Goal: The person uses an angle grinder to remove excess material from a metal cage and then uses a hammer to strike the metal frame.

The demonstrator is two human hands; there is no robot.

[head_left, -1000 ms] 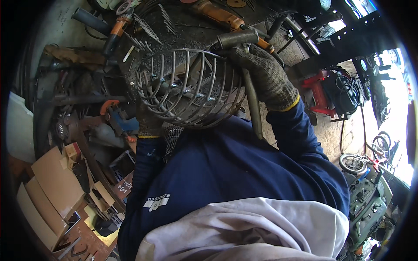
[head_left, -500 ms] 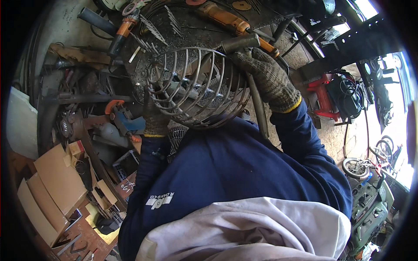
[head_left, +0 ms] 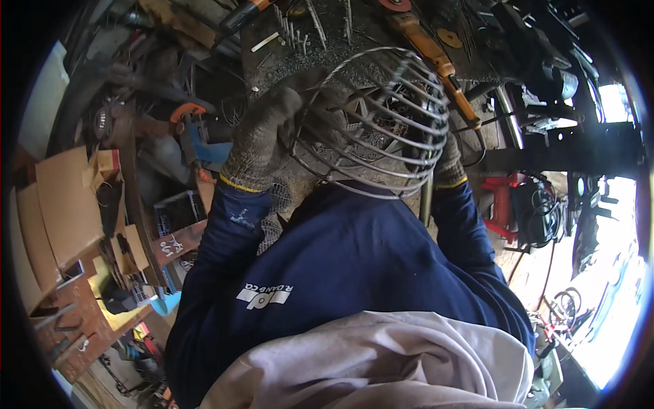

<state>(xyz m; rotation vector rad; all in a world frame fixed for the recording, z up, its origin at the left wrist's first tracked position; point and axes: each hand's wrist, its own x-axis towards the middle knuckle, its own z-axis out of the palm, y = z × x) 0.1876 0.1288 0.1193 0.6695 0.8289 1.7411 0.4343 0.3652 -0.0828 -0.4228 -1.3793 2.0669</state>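
A rounded cage of bent metal rods [head_left: 402,140] is held in front of my chest, tilted with its open rim toward the left. My left hand [head_left: 266,129], in a grey knit glove with a yellow cuff edge, closes around the rim on that side. My right hand [head_left: 451,160], gloved alike, is at the cage's right side; the rods hide most of its fingers. A hammer's handle [head_left: 427,202] hangs down beside that hand, and the hammer's head is hidden behind the cage.
An orange angle grinder [head_left: 426,48] lies on the dark, gritty bench [head_left: 266,65] beyond the cage, near several metal rods [head_left: 317,24]. A blue tool with an orange handle [head_left: 204,140] and a cardboard box [head_left: 75,204] are at left. A red-and-black machine [head_left: 538,211] stands at right.
The cage has turned and shifted right, its open rim now facing left. My left hand has come up into view on the rim. My right hand has dropped lower behind the rods with the hammer.
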